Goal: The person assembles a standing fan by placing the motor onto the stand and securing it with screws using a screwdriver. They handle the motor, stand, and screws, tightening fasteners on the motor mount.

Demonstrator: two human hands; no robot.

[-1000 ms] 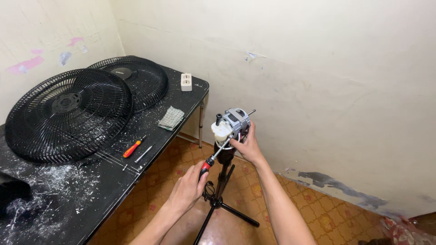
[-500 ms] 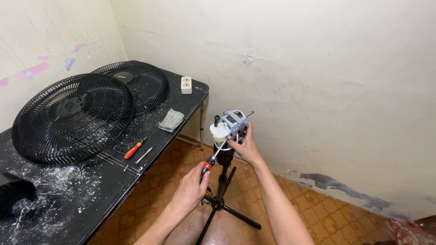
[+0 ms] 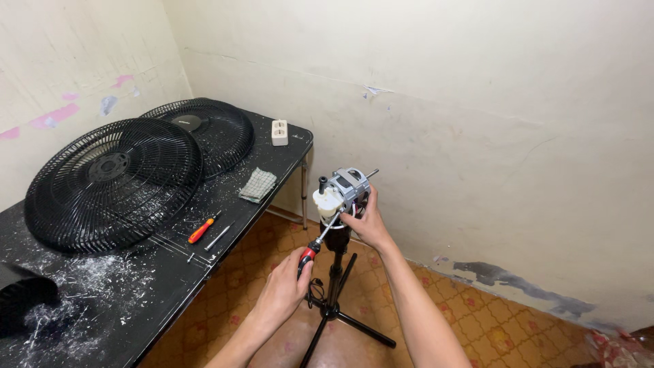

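At frame centre, the right hand (image 3: 366, 223) grips the fan motor (image 3: 344, 191); at seven o'clock, the left hand (image 3: 286, 286) clenches a screwdriver (image 3: 317, 240), working a screw; next needs steady turning.

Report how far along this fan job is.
Done: both fan grilles are off and lie on the black table. In hand: the left hand drives a red-handled screwdriver into the bare motor, steadied by the right hand. Left: the motor sits on its stand.
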